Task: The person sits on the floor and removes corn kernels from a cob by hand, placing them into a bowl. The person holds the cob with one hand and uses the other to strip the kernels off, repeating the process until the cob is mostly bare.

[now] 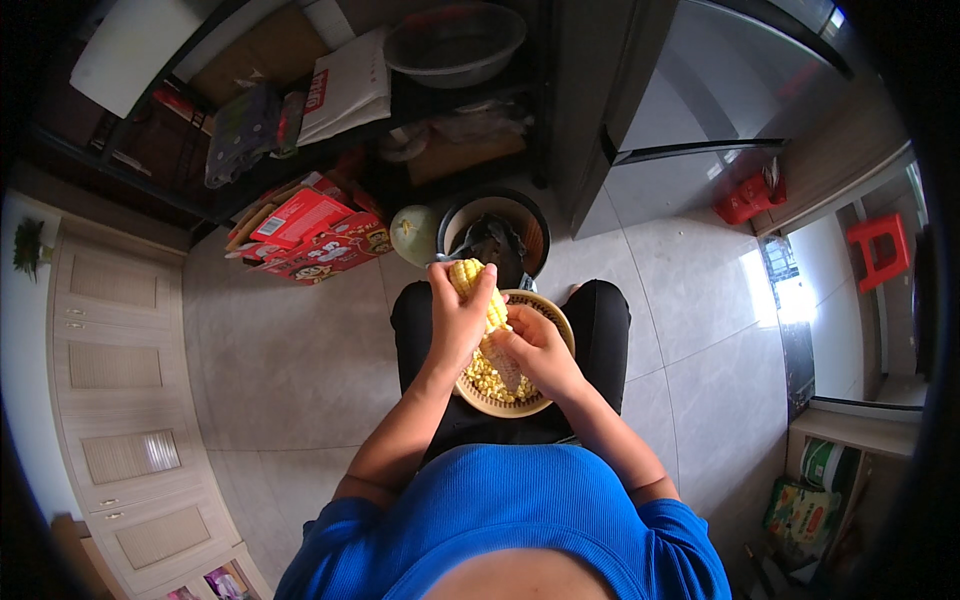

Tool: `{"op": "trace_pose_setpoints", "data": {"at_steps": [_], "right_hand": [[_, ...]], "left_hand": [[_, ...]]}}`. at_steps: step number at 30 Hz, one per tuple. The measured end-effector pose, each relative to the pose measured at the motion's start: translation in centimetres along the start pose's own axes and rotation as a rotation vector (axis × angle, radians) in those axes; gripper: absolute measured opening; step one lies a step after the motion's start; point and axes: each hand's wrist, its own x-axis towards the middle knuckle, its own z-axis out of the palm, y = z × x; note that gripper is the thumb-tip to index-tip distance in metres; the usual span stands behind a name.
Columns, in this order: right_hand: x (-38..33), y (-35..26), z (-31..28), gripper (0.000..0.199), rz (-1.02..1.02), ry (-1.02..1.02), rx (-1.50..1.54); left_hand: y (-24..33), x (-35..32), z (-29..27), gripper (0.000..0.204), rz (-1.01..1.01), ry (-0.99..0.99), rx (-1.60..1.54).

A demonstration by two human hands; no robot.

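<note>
A corn cob (503,362) is held at a tilt above a round tan basket (563,325). Yellow kernels still line its upper part, while its lower end is stripped bare. My left hand (458,318) wraps round the upper part of the cob, thumb along its side. Fingers of my right hand (540,352) are closed on the cob's middle, at the border between kernels and bare core. Loose corn kernels (485,383) lie in the basket, which rests between my thighs. My right fingertips are partly hidden behind the cob.
Just past my knees stands a round bin (541,225) with a black bag (495,245) inside. A pale green melon (414,236) and red cardboard boxes (325,235) sit to its left. Beyond are a loaded shelf (345,130) and a grey refrigerator (710,90); a red stool (880,250) is far right.
</note>
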Motion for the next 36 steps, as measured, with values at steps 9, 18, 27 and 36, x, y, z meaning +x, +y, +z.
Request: {"op": "trace_pose_setpoints", "data": {"at_steps": [9, 18, 27, 36], "right_hand": [[0.0, 1.4, 0.0, 0.031, -0.071, 0.04, 0.086], [-0.1, 0.6, -0.4, 0.019, -0.017, 0.07, 0.099], [0.2, 1.6, -0.9, 0.005, 0.005, 0.16, 0.053], [0.2, 4.9, -3.8, 0.01, -0.404, 0.001, -0.956]], "left_hand": [[-0.7, -0.3, -0.9, 0.022, 0.001, 0.003, -0.12], [-0.7, -0.4, -1.0, 0.019, -0.004, -0.024, -0.166], [-0.1, -0.4, -1.2, 0.026, -0.229, -0.125, -0.5], [-0.1, -0.4, -1.8, 0.036, -0.265, -0.194, -0.681]]}}
